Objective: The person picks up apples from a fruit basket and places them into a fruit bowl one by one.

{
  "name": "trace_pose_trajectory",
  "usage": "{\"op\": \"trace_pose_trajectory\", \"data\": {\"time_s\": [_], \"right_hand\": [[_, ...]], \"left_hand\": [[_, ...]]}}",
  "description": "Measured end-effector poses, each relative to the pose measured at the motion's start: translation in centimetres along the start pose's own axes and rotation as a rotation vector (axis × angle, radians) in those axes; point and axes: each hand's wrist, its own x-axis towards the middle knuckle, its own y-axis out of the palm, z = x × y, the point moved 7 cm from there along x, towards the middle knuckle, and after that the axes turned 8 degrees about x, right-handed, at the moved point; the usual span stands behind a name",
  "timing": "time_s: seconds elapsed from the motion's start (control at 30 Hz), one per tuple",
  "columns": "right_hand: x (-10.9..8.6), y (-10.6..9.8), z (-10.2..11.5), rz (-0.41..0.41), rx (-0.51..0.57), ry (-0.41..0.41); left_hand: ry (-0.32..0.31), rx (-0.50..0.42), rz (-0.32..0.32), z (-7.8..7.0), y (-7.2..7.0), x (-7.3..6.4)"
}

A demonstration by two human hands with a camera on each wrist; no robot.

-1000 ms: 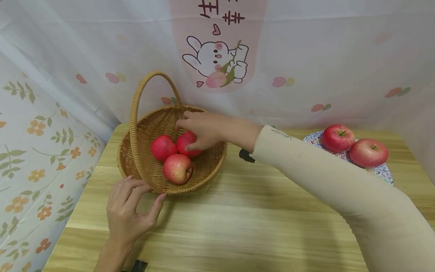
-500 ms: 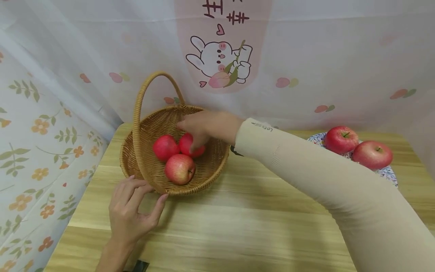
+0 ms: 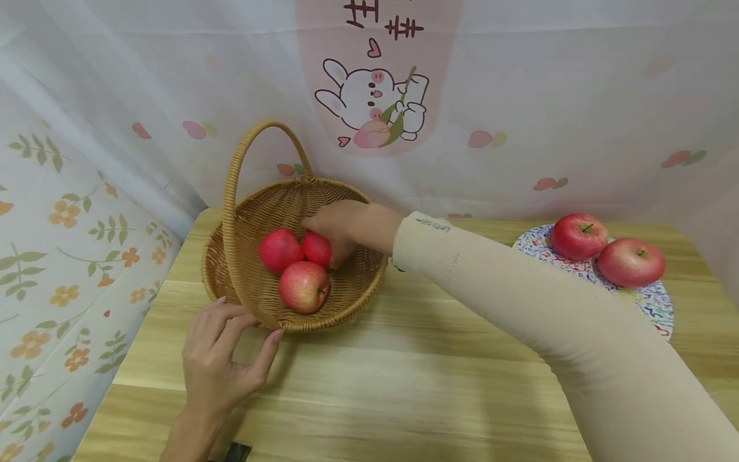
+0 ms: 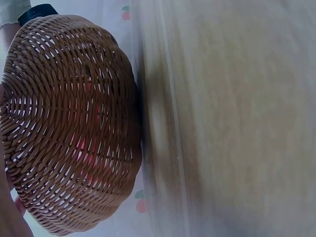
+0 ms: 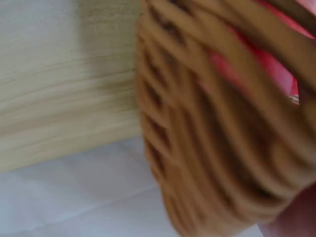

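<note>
A wicker basket point(image 3: 271, 208) with a tall arched handle stands on the table, three red apples inside. My right hand point(image 3: 343, 228) reaches over its right side and holds the rear right apple point(image 3: 317, 248), fingers curled down around it and largely hidden. The left apple point(image 3: 280, 250) and the front apple point(image 3: 304, 287) lie close against it. At the near left rim, my left hand point(image 3: 216, 353) holds the basket by its edge, beside the handle's base. Woven basket wall point(image 4: 74, 123) fills much of the left wrist view. Only blurred wicker point(image 5: 182, 113) and red fruit behind it show in the right wrist view.
On the right, a patterned plate point(image 3: 534, 244) carries two apples, one redder apple point(image 3: 579, 236) and one paler apple point(image 3: 631, 262). A printed curtain point(image 3: 519, 96) hangs directly behind the wooden table point(image 3: 369, 391). Flowered cloth point(image 3: 63, 256) covers the left side.
My right hand has lowered into the basket and turned, with its fingers now around the rear right apple. The left hand stays at the rim. More of the plate shows beside the right sleeve.
</note>
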Motion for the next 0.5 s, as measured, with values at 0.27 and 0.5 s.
{"op": "trace_pose_trajectory", "data": {"time_s": [0.27, 0.5], "right_hand": [[-1.3, -0.8, -0.3, -0.097, 0.072, -0.011], [-4.3, -2.1, -0.8, -0.295, 0.204, -0.077]], "left_hand": [[0.008, 0.011, 0.0, 0.2, -0.2, -0.1], [0.003, 0.007, 0.006, 0.1, -0.2, 0.1]]}}
